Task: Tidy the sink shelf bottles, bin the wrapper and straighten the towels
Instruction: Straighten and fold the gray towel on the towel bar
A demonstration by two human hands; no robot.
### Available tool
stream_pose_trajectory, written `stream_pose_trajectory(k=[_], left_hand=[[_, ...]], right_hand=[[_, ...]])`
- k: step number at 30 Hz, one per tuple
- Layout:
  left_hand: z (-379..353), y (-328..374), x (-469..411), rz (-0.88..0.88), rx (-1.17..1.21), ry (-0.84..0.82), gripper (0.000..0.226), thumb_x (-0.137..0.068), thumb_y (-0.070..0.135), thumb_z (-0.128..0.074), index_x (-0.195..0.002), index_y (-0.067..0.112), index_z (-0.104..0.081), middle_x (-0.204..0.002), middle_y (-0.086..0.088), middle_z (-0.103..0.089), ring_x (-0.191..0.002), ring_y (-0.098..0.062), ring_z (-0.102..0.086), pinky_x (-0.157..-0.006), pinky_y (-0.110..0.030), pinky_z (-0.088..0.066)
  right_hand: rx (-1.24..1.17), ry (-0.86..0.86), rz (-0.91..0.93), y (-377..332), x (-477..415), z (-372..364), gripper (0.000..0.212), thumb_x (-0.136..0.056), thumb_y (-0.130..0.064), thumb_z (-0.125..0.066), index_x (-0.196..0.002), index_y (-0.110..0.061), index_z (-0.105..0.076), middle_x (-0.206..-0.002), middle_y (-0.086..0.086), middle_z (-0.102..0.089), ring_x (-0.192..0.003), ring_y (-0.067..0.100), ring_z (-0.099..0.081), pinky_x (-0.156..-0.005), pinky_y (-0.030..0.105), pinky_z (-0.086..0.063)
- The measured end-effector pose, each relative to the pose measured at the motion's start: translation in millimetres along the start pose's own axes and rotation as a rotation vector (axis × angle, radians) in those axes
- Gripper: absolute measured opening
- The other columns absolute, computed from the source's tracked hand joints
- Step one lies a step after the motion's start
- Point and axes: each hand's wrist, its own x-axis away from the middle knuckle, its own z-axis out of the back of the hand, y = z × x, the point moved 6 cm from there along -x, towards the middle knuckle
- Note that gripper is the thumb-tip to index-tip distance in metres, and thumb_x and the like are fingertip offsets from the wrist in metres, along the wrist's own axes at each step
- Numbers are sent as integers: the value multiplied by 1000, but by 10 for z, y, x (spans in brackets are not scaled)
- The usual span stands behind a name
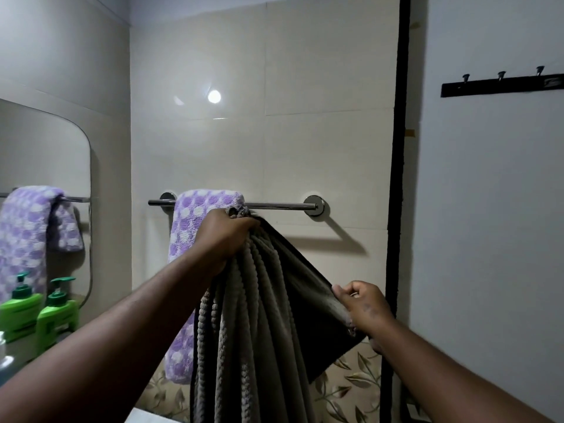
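A grey-brown ribbed towel (259,315) hangs bunched in front of the chrome towel rail (280,205). My left hand (222,236) grips its gathered top just below the rail. My right hand (363,306) pinches the towel's right edge lower down and holds it out to the right. A purple towel with white dots (195,215) is draped over the left part of the rail, partly hidden behind my left arm and the grey towel. A green pump bottle (56,312) stands on the sink shelf at the lower left.
A mirror (39,184) on the left wall reflects the purple towel and the green bottle. A black hook strip (500,85) with three hooks is on the right wall. A dark door frame (396,178) runs down beside the rail. A clear bottle top (4,358) shows at the left edge.
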Motion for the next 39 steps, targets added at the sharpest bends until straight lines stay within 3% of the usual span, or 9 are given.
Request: stream_pose_trajectory(k=[7, 10, 15, 20, 24, 27, 32, 36, 39], left_hand=[[-57, -141, -48, 53, -1, -37, 39, -62, 42, -80, -84, 11, -73, -82, -8, -76, -79, -26, -72, -79, -42, -62], [-176, -191, -9, 61, -23, -66, 36, -71, 40, -82, -85, 8, -73, -80, -10, -75, -76, -25, -71, -71, -35, -58], [-517, -44, 144, 10, -3, -200, 31, -80, 28, -83, -61, 12, -65, -51, 6, -61, -47, -7, -55, -48, -20, -42], [-696, 74, 328, 151, 373, -468, 39, -93, 33, -70, -64, 11, -57, -48, -3, -52, -35, -13, -47, -39, -18, -39], [-732, 82, 520, 292, 636, -738, 23, -96, 18, -57, -89, 3, -72, -83, -20, -69, -68, -28, -68, -74, -39, -59], [-754, 47, 595, 216, 700, -786, 37, -97, 0, -49, -129, -18, -55, -130, -40, -57, -120, -48, -58, -111, -54, -45], [-754, 73, 582, 46, 800, -622, 34, -89, -19, -44, -109, -6, -69, -97, -24, -73, -80, -27, -74, -73, -33, -62], [-743, 147, 567, -236, 361, -412, 43, -95, -8, -54, -85, 25, -81, -96, -2, -74, -89, -17, -73, -71, -18, -56], [-664, 261, 482, -502, -275, -213, 25, -91, 12, -65, -106, 27, -77, -105, -5, -55, -102, -28, -60, -89, -33, -50]], right_hand=[[-471, -211, -172, -440, 57, 96, 20, -91, -29, -72, -90, -11, -62, -94, 10, -67, -87, 20, -60, -83, 37, -51], [-730, -301, -85, -859, 227, 26, 9, -92, -4, -67, -93, -12, -62, -77, 5, -67, -59, 12, -66, -55, 27, -58], [-370, -268, 267, -1314, 569, -380, 20, -91, 8, -64, -96, -11, -68, -86, 9, -66, -79, 20, -61, -80, 34, -54], [-378, -114, 247, -1314, 543, -447, 16, -83, 1, -76, -98, -3, -71, -98, 20, -76, -98, 40, -72, -92, 54, -57], [-587, -84, 166, -1252, 441, -328, 15, -81, -1, -80, -91, -6, -70, -86, 15, -72, -82, 28, -67, -88, 49, -58], [-665, -48, 130, -1208, 360, -240, 13, -86, 0, -74, -93, -10, -72, -92, 18, -74, -85, 30, -70, -88, 49, -60], [-739, -9, 79, -1172, 292, -137, 30, -84, 8, -73, -108, -10, -68, -104, 24, -72, -86, 30, -68, -90, 49, -57], [-783, 37, 41, -1125, 281, -75, 30, -86, 11, -69, -100, -14, -64, -95, 15, -74, -75, 22, -69, -68, 30, -59], [-791, 122, 0, -1067, 276, -39, 26, -84, 12, -70, -91, -12, -66, -93, 14, -74, -76, 22, -70, -75, 35, -61]])
